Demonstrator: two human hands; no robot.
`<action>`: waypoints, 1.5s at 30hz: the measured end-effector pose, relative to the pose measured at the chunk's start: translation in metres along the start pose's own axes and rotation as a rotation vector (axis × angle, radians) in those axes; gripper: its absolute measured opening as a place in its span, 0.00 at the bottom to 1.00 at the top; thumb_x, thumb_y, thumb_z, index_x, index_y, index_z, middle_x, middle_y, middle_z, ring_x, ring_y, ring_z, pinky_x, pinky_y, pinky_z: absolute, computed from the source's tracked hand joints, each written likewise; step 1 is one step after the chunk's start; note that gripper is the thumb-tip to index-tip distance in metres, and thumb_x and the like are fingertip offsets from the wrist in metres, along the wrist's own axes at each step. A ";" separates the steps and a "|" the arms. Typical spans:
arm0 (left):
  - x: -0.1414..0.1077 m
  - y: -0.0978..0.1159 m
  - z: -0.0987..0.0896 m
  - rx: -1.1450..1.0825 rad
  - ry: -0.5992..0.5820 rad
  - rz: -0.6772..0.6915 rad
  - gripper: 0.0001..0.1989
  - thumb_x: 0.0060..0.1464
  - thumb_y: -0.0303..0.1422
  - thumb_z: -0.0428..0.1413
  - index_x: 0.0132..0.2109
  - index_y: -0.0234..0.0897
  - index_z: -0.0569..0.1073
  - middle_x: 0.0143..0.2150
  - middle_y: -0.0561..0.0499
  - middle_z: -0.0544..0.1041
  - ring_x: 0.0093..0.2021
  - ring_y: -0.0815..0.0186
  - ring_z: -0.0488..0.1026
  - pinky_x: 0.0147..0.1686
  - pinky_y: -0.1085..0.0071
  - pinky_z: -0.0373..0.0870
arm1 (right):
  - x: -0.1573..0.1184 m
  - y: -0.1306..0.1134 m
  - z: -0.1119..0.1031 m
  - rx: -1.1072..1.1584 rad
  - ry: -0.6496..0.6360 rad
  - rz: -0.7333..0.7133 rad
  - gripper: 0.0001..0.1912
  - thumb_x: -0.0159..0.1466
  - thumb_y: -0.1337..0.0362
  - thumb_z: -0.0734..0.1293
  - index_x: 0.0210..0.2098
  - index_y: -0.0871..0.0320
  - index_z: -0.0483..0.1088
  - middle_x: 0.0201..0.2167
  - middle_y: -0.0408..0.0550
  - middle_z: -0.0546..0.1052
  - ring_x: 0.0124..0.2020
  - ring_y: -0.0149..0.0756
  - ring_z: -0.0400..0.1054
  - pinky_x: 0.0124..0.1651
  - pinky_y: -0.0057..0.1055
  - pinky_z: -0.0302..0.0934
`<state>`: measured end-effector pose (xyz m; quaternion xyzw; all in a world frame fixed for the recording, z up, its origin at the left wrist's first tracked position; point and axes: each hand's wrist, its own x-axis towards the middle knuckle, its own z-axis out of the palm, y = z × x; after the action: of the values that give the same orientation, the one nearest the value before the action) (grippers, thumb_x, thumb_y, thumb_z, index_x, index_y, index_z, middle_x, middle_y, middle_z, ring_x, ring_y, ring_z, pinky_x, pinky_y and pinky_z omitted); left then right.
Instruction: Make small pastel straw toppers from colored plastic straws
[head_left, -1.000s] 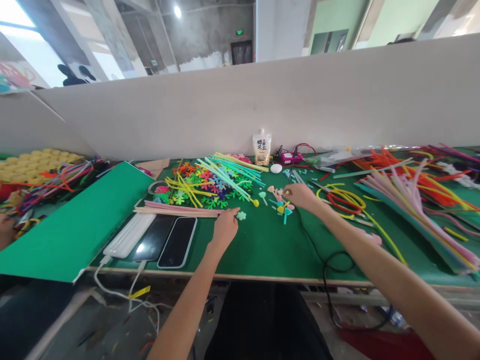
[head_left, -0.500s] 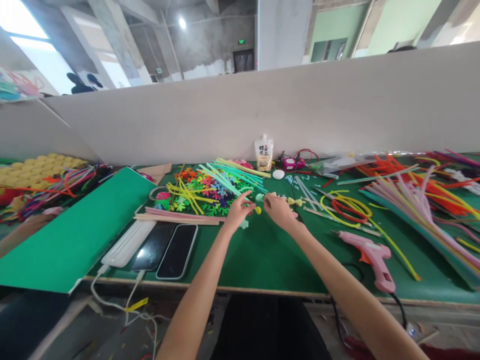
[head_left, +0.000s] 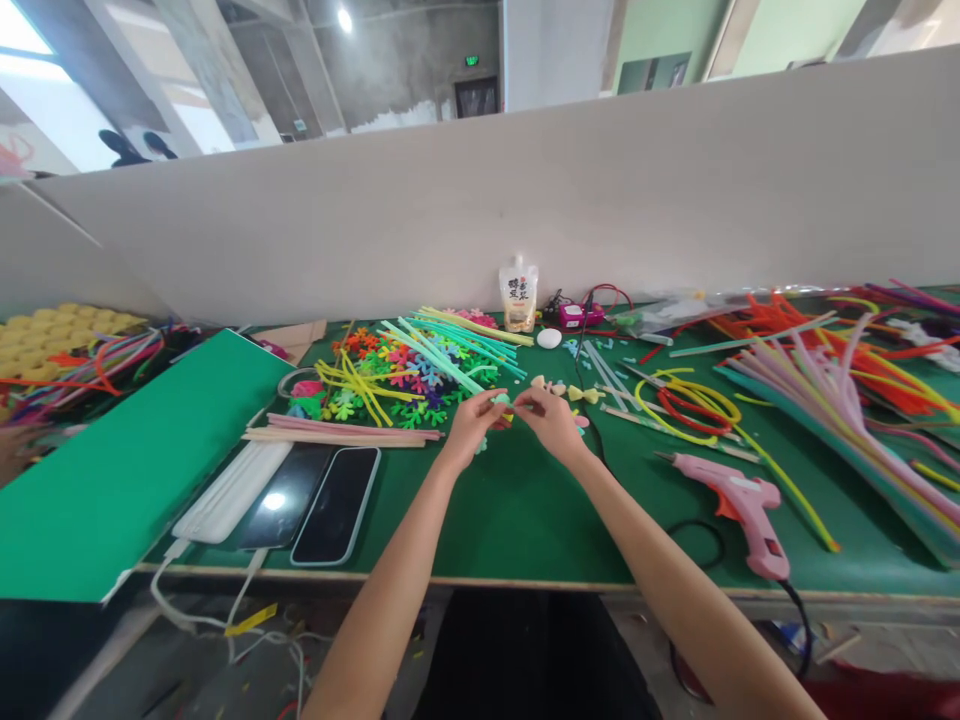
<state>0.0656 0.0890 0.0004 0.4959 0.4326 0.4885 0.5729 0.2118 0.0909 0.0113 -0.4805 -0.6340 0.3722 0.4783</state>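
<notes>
My left hand (head_left: 469,428) pinches a small mint-green fuzzy piece (head_left: 501,398), its exact shape too small to make out. Close beside it, my right hand (head_left: 553,420) has its fingertips pressed together at the right edge of that piece. Partly hidden below the fingers is a pale green flower-like piece (head_left: 481,445). Just past my right hand lie small cream and yellow bows (head_left: 583,394). Beyond my left hand, mint and yellow pipe cleaners (head_left: 435,352) rest across a pile of colourful snowflake-shaped plastic pieces (head_left: 420,395).
A pink glue gun (head_left: 739,500) with a black cord lies to the right, near pastel pipe cleaners (head_left: 847,410). Phones (head_left: 337,505), a white power bank (head_left: 234,490) and a green board (head_left: 150,450) occupy the left. A pouch (head_left: 518,295) stands by the partition.
My right hand has moved left, closing the gap to my left hand. Their fingertips now meet around the mint-green piece. The view has shifted slightly.
</notes>
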 end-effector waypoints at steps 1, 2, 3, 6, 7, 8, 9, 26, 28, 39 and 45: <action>0.000 0.000 0.000 0.000 0.002 0.008 0.25 0.40 0.42 0.62 0.44 0.31 0.71 0.28 0.50 0.76 0.25 0.69 0.73 0.29 0.73 0.69 | 0.000 0.001 0.000 0.046 0.011 0.016 0.02 0.48 0.65 0.65 0.22 0.58 0.69 0.21 0.41 0.69 0.24 0.30 0.62 0.31 0.29 0.56; 0.000 -0.001 0.001 0.001 0.006 0.019 0.24 0.40 0.42 0.62 0.43 0.31 0.71 0.28 0.50 0.76 0.25 0.68 0.73 0.29 0.73 0.69 | 0.000 0.002 0.000 0.094 0.024 0.035 0.03 0.47 0.65 0.66 0.22 0.58 0.69 0.20 0.40 0.69 0.24 0.30 0.61 0.30 0.29 0.56; 0.000 -0.001 0.001 0.004 0.013 0.033 0.23 0.40 0.41 0.62 0.42 0.31 0.71 0.27 0.50 0.76 0.25 0.68 0.73 0.28 0.73 0.69 | 0.001 0.003 0.001 0.143 0.040 0.057 0.04 0.46 0.64 0.67 0.22 0.58 0.69 0.19 0.40 0.68 0.23 0.29 0.61 0.30 0.29 0.57; 0.000 -0.001 0.004 0.017 0.039 0.084 0.18 0.40 0.39 0.62 0.36 0.32 0.71 0.25 0.52 0.75 0.24 0.69 0.72 0.28 0.73 0.68 | 0.002 0.005 0.001 0.316 0.088 0.130 0.08 0.45 0.62 0.68 0.24 0.58 0.70 0.19 0.39 0.67 0.23 0.29 0.62 0.31 0.30 0.59; -0.001 -0.001 0.005 0.022 0.047 0.099 0.16 0.40 0.39 0.62 0.35 0.32 0.72 0.24 0.52 0.75 0.24 0.69 0.72 0.28 0.73 0.68 | 0.003 0.006 0.001 0.378 0.100 0.155 0.09 0.45 0.61 0.68 0.25 0.58 0.69 0.20 0.39 0.67 0.24 0.29 0.63 0.33 0.30 0.61; -0.001 -0.001 0.006 0.026 0.056 0.112 0.15 0.40 0.38 0.62 0.33 0.32 0.72 0.23 0.52 0.75 0.24 0.69 0.72 0.28 0.73 0.68 | 0.003 0.006 0.002 0.438 0.108 0.178 0.10 0.45 0.60 0.69 0.26 0.58 0.69 0.20 0.39 0.68 0.25 0.29 0.65 0.34 0.31 0.62; -0.001 -0.002 0.007 0.030 0.065 0.124 0.13 0.40 0.37 0.61 0.32 0.32 0.72 0.23 0.53 0.75 0.24 0.69 0.72 0.28 0.73 0.67 | 0.003 0.005 0.002 0.494 0.114 0.202 0.11 0.44 0.60 0.69 0.26 0.58 0.68 0.21 0.40 0.68 0.25 0.29 0.66 0.36 0.31 0.64; -0.003 -0.004 0.013 0.086 0.132 0.166 0.09 0.41 0.34 0.60 0.30 0.32 0.77 0.21 0.51 0.76 0.23 0.67 0.73 0.27 0.71 0.69 | -0.001 0.003 0.005 0.573 0.236 0.375 0.12 0.41 0.67 0.71 0.23 0.59 0.65 0.17 0.40 0.71 0.23 0.30 0.69 0.35 0.33 0.67; -0.002 -0.005 0.013 0.093 0.135 0.172 0.10 0.42 0.35 0.60 0.30 0.32 0.77 0.22 0.51 0.76 0.23 0.66 0.73 0.27 0.71 0.69 | 0.000 0.004 0.005 0.553 0.242 0.373 0.11 0.42 0.66 0.71 0.23 0.58 0.65 0.18 0.40 0.72 0.23 0.32 0.69 0.36 0.34 0.67; -0.002 -0.006 0.013 0.091 0.126 0.165 0.08 0.42 0.33 0.59 0.28 0.32 0.72 0.20 0.53 0.74 0.22 0.68 0.72 0.26 0.72 0.68 | 0.002 0.010 0.008 0.397 0.176 0.339 0.05 0.43 0.65 0.68 0.21 0.59 0.69 0.18 0.43 0.72 0.22 0.32 0.67 0.33 0.35 0.66; -0.001 -0.006 0.011 0.072 0.120 0.125 0.08 0.41 0.33 0.59 0.27 0.33 0.70 0.19 0.54 0.73 0.20 0.69 0.71 0.23 0.74 0.66 | 0.001 0.009 0.007 0.278 0.092 0.287 0.02 0.43 0.68 0.65 0.19 0.59 0.69 0.17 0.41 0.69 0.20 0.29 0.63 0.28 0.31 0.61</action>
<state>0.0771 0.0866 -0.0042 0.5119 0.4516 0.5364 0.4963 0.2071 0.0938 0.0014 -0.5118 -0.4791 0.4979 0.5105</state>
